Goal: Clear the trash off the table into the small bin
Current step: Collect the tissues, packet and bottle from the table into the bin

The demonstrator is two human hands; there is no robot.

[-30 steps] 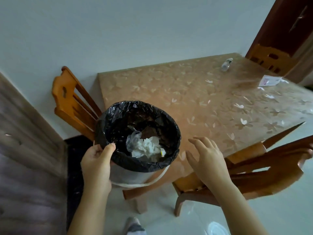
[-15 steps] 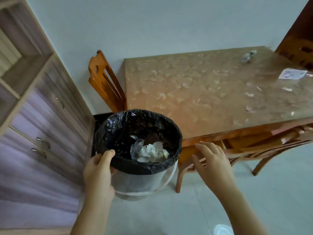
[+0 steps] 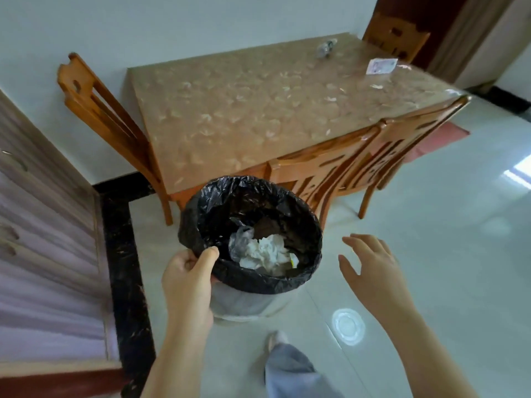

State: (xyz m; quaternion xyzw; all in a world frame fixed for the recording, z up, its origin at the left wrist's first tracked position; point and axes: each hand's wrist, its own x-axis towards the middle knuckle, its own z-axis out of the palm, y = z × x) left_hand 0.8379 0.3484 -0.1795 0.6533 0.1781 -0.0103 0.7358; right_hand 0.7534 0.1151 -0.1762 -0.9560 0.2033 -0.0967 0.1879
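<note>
Bin [image 3: 247, 303]: small, pale, lined with a black bag [image 3: 201, 214]; held up above the floor, in front of the near table edge and just left of the near chairs.
Left hand [image 3: 188, 278]: closed on the near-left rim of the bin, thumb hooked over the bag's edge, fingers outside the wall.
Right hand [image 3: 370, 268]: open and empty, fingers spread, just right of the bin and not touching it.
Bin contents: crumpled white tissue [image 3: 267, 251] beside a clear plastic scrap [image 3: 240, 239], low in the bag.
Floor [image 3: 431, 239]: pale glossy tiles; a round clear lid [image 3: 348, 326] lies below the right forearm; a grey trouser leg [image 3: 290, 369] and foot show at the bottom.
Cabinet [image 3: 43, 254]: wood-grain drawers along the left.
Table [image 3: 258, 119]: brown leaf-patterned top under a clear cover, against the wall.
Chairs: one wooden chair [image 3: 97, 110] at the table's left end, two [image 3: 344, 170] tucked in along the near side, one at the far right.
Far trash: a crumpled clear wrapper [image 3: 324, 48] near the back edge and a flat paper slip [image 3: 381, 66] toward the far right corner, both on the table, well apart from the bin.
</note>
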